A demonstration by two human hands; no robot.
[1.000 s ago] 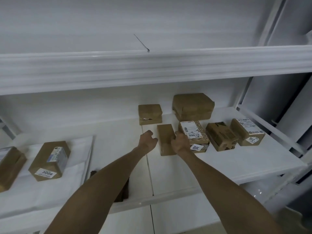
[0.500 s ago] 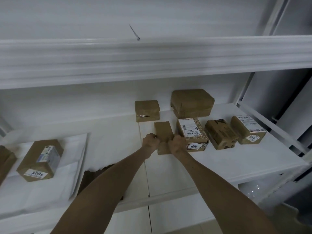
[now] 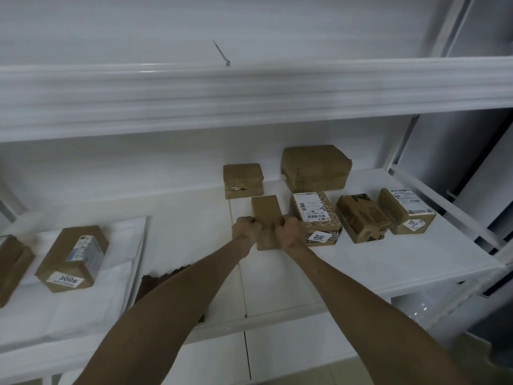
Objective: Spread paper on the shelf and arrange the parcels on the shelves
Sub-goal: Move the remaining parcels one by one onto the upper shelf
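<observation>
A narrow plain brown parcel [image 3: 265,211] lies on the white shelf [image 3: 374,262]. My left hand [image 3: 245,229] grips its left side and my right hand [image 3: 288,232] grips its right side. Right beside it sits a labelled parcel marked 2012 [image 3: 313,215], then two more brown parcels [image 3: 361,218] [image 3: 404,211]. Behind stand a small wrapped parcel [image 3: 243,180] and a bigger one [image 3: 315,168]. White paper [image 3: 69,307] covers the shelf's left part, with a parcel marked 3006 [image 3: 73,258] on it.
Another brown parcel [image 3: 12,262] is cut off at the left edge. A dark brown piece [image 3: 155,284] lies under my left forearm. The upper shelf's thick front edge [image 3: 249,95] overhangs. White frame rails [image 3: 444,201] bound the right side.
Both hands have closed onto the narrow parcel's sides; a second ago the left hand was still apart from it. The view has shifted slightly.
</observation>
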